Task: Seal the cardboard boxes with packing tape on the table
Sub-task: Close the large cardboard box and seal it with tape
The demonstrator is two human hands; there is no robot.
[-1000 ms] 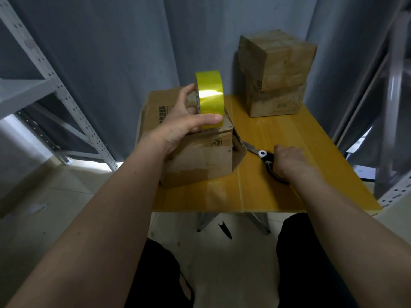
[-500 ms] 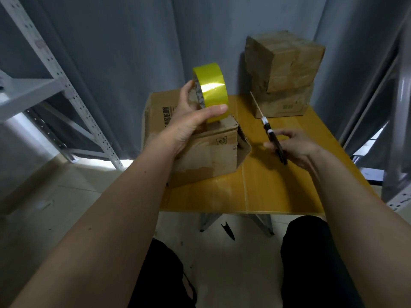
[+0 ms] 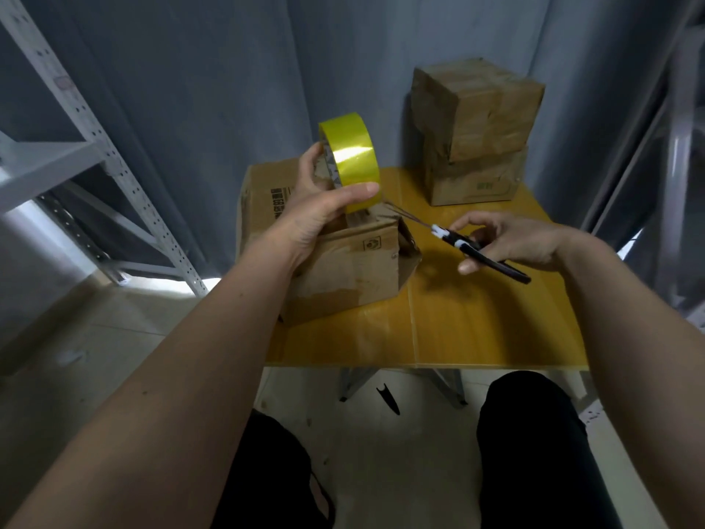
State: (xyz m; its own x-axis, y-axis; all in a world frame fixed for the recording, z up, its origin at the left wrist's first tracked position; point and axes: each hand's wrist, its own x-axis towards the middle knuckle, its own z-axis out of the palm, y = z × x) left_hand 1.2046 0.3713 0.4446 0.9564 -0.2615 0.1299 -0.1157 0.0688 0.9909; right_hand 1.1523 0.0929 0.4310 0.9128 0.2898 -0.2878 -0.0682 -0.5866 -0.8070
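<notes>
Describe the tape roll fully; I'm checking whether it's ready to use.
The tape roll is a glossy yellow ring, wide-banded, with a pale inner core just visible. It stands on edge, held above the open cardboard box in the left hand: thumb across its lower front, fingers behind. No free strip end can be made out. It touches nothing else.

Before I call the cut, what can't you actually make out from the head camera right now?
- Scissors blade tips: thin, blurred.
- Free tape end on the tape roll: hidden by the left hand.
- Near box top seam: behind that hand.
- Scissor handles: covered by the right hand.
</notes>
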